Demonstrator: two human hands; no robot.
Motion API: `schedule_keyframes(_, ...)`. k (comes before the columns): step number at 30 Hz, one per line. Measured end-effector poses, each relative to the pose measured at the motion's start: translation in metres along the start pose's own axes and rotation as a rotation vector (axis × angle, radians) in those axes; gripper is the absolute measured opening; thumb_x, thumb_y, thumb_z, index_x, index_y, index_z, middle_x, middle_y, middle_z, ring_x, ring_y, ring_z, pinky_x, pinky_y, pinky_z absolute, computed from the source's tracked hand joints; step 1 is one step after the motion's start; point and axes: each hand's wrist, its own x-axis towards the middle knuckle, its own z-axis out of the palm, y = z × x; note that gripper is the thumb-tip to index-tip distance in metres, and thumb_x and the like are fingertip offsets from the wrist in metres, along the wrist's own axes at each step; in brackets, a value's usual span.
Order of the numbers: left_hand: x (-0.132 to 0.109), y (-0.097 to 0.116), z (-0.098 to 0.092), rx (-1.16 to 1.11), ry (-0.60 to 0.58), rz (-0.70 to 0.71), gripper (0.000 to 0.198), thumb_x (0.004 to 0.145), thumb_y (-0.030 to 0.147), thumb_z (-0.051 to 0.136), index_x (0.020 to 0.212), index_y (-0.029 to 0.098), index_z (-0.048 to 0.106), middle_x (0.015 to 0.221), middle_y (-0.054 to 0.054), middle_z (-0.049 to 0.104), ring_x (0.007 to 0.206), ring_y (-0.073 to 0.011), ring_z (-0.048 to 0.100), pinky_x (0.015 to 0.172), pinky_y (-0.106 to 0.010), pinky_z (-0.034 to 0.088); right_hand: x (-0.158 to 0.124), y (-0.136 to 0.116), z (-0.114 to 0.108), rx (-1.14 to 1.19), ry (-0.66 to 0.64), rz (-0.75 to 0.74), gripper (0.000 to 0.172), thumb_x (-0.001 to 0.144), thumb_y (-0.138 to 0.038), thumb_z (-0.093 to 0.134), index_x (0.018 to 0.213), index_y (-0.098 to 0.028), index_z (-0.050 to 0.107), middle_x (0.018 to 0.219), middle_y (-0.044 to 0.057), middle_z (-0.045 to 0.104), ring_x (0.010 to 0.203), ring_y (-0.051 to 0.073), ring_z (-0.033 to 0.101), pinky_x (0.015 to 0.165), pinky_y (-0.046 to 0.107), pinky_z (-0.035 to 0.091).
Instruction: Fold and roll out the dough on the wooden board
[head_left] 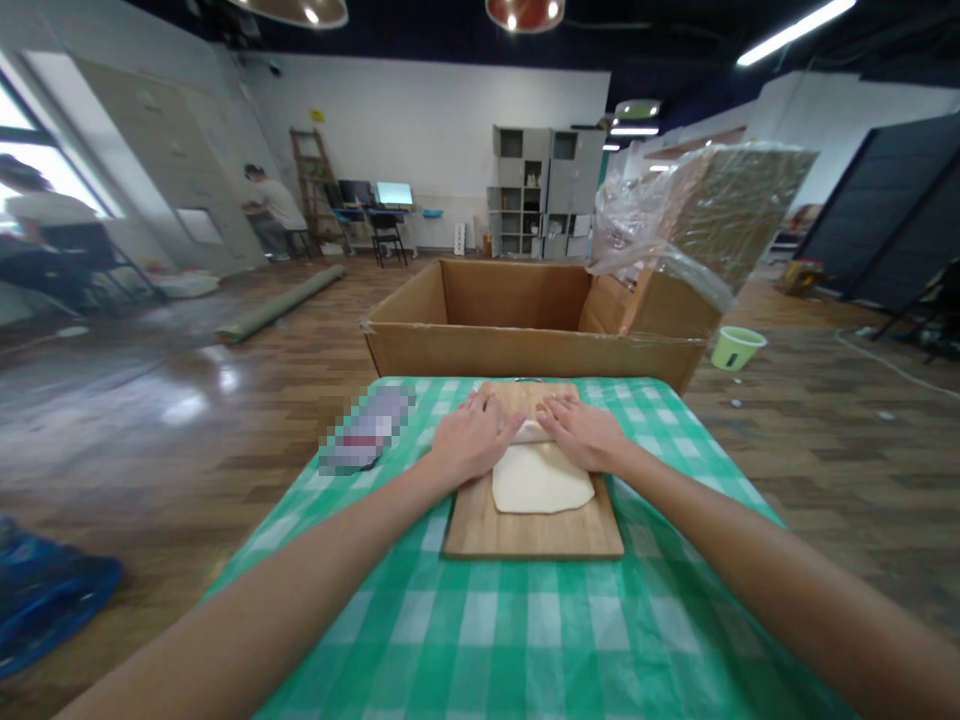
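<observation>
A flat sheet of pale dough (543,482) lies on a wooden cutting board (534,540). Across its far part runs a pale roll (531,432); whether it is rolled-up dough or a short rolling pin I cannot tell, since its ends are under my hands. My left hand (474,435) rests palm down over the roll's left end, fingers stretched forward. Over the right end lies my right hand (581,430), also palm down with its fingers extended. A little of the roll shows between my thumbs.
A green-and-white checked tablecloth (480,625) covers the table. At its left lies a blurred-out flat object (369,430). Beyond the table stands a large cardboard box (525,345), with a green bucket (738,348) on the floor to the right. Two people sit far left.
</observation>
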Motion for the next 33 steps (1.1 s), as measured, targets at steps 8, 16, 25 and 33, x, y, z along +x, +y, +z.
schedule_keyframes(8,-0.056,0.029,-0.008,-0.029,0.121,-0.027,0.084,0.101,0.071,0.034,0.152,0.005,0.045,0.162,-0.024,0.043,0.156,-0.0361,0.032,0.127,-0.052,0.027,-0.062,-0.021,0.004,0.007,0.078,-0.028,0.078,0.106,-0.062,0.026,0.158,-0.005,0.042,0.164,0.022,0.04,0.156,0.034,0.03,0.128,0.055,0.024)
schedule_keyframes(16,-0.109,0.048,-0.021,-0.029,0.119,0.051,0.093,0.096,0.075,0.039,0.159,0.006,0.036,0.164,-0.024,0.039,0.157,-0.0368,0.03,0.127,-0.055,0.026,-0.125,-0.052,-0.003,-0.008,0.13,-0.067,0.089,0.102,-0.068,0.038,0.166,-0.008,0.026,0.169,0.02,0.027,0.159,0.035,0.022,0.127,0.059,0.026)
schedule_keyframes(25,-0.124,0.054,-0.027,-0.03,0.074,0.071,0.099,0.094,0.078,0.042,0.158,0.003,0.035,0.164,-0.026,0.037,0.155,-0.0386,0.032,0.125,-0.055,0.031,-0.051,-0.031,-0.021,-0.098,-0.006,-0.137,0.058,0.111,-0.042,0.022,0.145,-0.012,0.058,0.151,0.021,0.057,0.143,0.033,0.051,0.114,0.052,0.045)
schedule_keyframes(33,-0.051,0.023,-0.031,0.017,-0.118,0.106,0.058,0.109,0.05,0.023,0.135,0.015,0.061,0.14,-0.017,0.066,0.132,-0.0285,0.062,0.109,-0.046,0.049,-0.012,-0.015,0.005,-0.19,0.045,-0.254,0.045,0.112,-0.036,0.03,0.133,-0.016,0.065,0.142,0.016,0.063,0.146,0.034,0.044,0.119,0.058,0.035)
